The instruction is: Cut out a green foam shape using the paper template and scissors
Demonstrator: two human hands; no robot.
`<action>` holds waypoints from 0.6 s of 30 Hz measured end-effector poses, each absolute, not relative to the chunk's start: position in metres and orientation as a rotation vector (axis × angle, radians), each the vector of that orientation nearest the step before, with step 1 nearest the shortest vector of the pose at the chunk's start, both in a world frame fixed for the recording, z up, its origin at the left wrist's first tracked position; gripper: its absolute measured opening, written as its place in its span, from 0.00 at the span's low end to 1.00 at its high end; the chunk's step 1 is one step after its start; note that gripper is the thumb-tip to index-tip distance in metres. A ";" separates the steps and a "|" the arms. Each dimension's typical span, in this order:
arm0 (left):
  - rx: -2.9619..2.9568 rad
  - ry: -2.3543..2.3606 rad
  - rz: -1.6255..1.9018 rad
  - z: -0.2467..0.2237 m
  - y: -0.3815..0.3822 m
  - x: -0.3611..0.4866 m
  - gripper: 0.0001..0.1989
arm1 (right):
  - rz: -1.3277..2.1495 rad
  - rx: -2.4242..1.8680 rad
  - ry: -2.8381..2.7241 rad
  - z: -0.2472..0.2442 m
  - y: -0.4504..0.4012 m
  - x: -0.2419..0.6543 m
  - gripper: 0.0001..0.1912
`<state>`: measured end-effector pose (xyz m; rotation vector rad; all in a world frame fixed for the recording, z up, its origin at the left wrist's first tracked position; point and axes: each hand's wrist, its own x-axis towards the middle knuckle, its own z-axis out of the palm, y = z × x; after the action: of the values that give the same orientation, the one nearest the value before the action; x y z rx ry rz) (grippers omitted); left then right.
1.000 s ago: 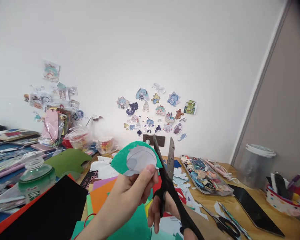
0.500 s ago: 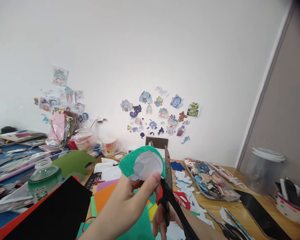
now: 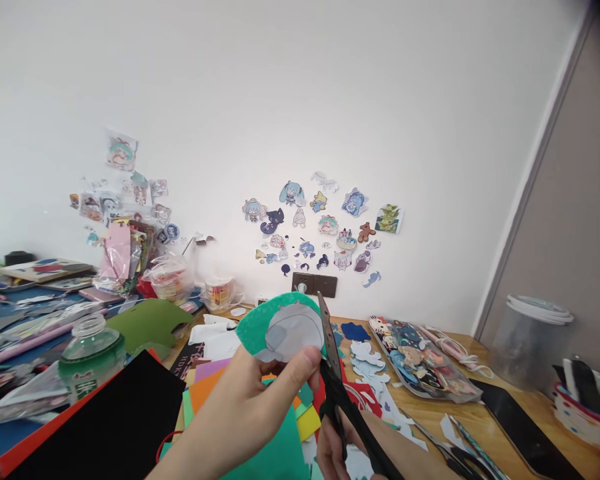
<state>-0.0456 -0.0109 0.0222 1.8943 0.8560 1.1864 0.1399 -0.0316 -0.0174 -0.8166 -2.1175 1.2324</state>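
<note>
My left hand (image 3: 250, 407) pinches a green felt piece (image 3: 254, 324) with a grey paper cut-out (image 3: 293, 330) laid on its front, held up above the table. My right hand (image 3: 337, 447), low in the picture and partly hidden, grips black scissors (image 3: 347, 413). Their blades are closed and point up along the right edge of the green felt. Under my hands lie sheets of coloured felt (image 3: 205, 393) in orange, purple, yellow and green.
A wooden table (image 3: 480, 407) holds a green glass bottle (image 3: 91, 357), a black sheet (image 3: 105, 420), a bag of stickers (image 3: 420, 357), a second pair of scissors (image 3: 450, 453), a dark tablet (image 3: 523, 430), a clear lidded tub (image 3: 533, 337) and paper scraps. Stickers (image 3: 325, 223) cover the white wall.
The scissor blades, spread apart a second ago, have closed along the right edge of the green felt. The view has shifted slightly to the left.
</note>
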 end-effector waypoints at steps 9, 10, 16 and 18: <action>1.929 0.817 1.167 0.029 -0.011 -0.050 0.15 | 1.265 -0.868 -2.092 -0.024 -0.024 0.139 0.23; 1.898 0.838 1.175 0.027 -0.012 -0.050 0.16 | 1.272 -0.853 -2.093 -0.022 -0.025 0.138 0.24; 1.967 1.008 1.227 0.020 -0.013 -0.051 0.17 | 1.245 -0.922 -2.096 -0.001 -0.043 0.133 0.35; 2.137 0.961 1.248 0.018 -0.011 -0.053 0.17 | 1.257 -0.973 -2.071 0.003 -0.049 0.130 0.37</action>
<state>-0.0529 -0.0110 0.0178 2.1365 0.9607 1.2484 0.1303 -0.0489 0.0028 -0.9726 -2.0705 1.2569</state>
